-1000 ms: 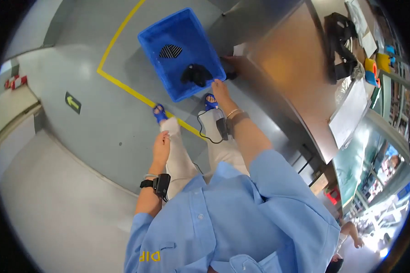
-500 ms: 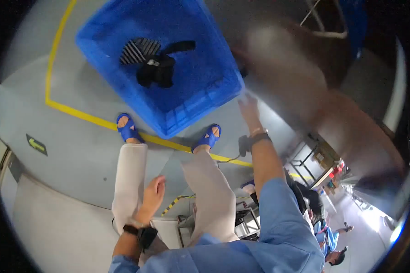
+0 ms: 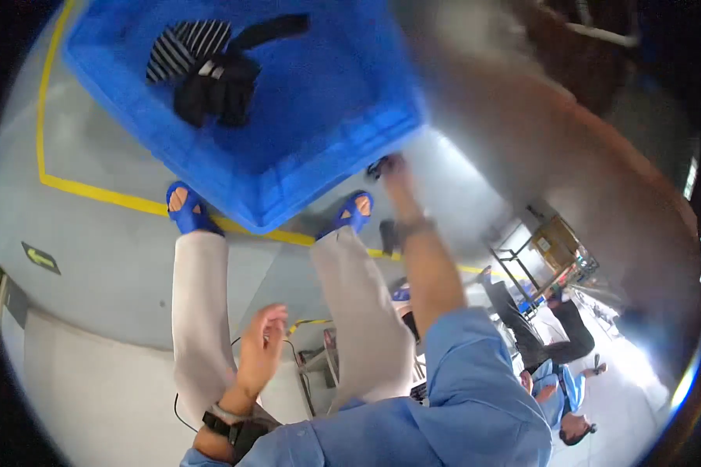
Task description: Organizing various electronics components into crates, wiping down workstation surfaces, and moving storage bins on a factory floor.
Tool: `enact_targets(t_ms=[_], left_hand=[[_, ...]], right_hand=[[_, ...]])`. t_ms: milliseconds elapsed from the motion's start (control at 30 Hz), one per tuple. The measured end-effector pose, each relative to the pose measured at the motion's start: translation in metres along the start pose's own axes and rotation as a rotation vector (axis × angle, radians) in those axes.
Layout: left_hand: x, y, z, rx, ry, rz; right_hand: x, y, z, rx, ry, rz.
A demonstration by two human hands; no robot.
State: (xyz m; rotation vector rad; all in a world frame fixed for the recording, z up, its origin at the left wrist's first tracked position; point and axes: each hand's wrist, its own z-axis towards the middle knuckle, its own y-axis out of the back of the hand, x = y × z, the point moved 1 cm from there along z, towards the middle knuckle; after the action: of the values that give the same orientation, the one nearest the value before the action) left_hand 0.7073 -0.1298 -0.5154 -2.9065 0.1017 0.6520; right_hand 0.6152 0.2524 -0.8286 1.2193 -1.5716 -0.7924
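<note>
My left hand (image 3: 263, 342) hangs in front of my left thigh with nothing in it, its fingers loosely bent and apart. My right hand (image 3: 397, 177) is blurred by motion beside the right front side of a large blue plastic bin (image 3: 234, 194). At its fingertips is a small black item (image 3: 377, 167), too smeared to name. In the bin lie a striped black-and-grey piece of fabric (image 3: 188, 50), a bunched black piece of fabric (image 3: 224, 92) and a black strip (image 3: 273, 29).
A large blurred brown shape (image 3: 568, 148) fills the right side, close to the camera. Yellow tape (image 3: 109, 196) runs along the grey floor by my blue sandals. Further right are a cardboard box (image 3: 554, 243), a metal frame table and a person in blue (image 3: 557, 393).
My right hand has moved left and slightly up along the bin, and a small black item now shows at its fingers. The bin appears larger and further left in view.
</note>
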Motion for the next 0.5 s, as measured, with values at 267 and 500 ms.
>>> enact_targets(t_ms=[267,500], left_hand=[[0.069,0.043,-0.022,-0.097,-0.104,0.399],[-0.081,0.072,-0.116,0.053,-0.289,0.310]], right_hand=[[0.157,0.311,-0.148,0.250,-0.465,0.307],[0.244,0.639,-0.186,-0.365,-0.374,0.404]])
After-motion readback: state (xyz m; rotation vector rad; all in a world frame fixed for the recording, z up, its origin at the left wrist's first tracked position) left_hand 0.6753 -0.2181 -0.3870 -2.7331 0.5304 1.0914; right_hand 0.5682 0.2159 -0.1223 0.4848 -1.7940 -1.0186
